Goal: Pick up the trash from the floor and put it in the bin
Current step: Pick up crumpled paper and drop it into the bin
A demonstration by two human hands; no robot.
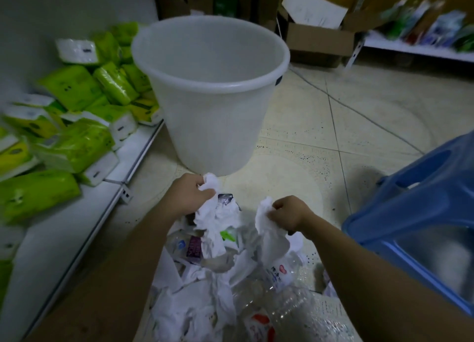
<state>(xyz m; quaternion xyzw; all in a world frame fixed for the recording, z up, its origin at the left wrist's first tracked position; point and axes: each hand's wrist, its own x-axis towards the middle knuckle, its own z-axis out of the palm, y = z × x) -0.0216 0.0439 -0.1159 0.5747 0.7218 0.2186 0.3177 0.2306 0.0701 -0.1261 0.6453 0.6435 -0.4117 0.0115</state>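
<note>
A white translucent plastic bin stands upright on the tiled floor, and nothing shows inside it. Just in front of it lies a heap of trash: crumpled white tissues, clear plastic bottles and small wrappers. My left hand grips a crumpled white tissue at the heap's far edge, close to the bin's base. My right hand grips another long white tissue that hangs down onto the heap.
A low white shelf at the left carries several green and yellow tissue packs. A blue plastic stool stands at the right. Cardboard boxes and another shelf of goods sit behind the bin.
</note>
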